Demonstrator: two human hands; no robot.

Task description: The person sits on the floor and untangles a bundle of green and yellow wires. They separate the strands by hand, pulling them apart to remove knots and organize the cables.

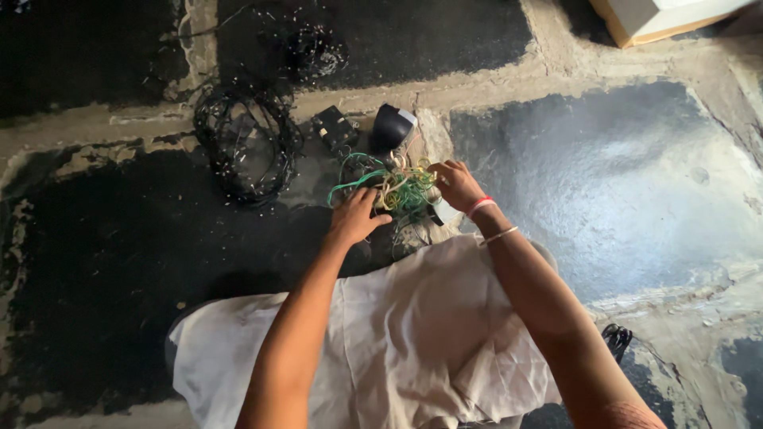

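Tangled bundle of green and yellow thin wires (397, 189) gripped by left hand (355, 216), pinched by right hand (457, 184); strands best teased apart gently.

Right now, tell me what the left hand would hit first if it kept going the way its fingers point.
The left hand points up-right, already at the tangle of green and yellow wires; that comes first. Beyond sits a dark rounded object, though depth is unclear.
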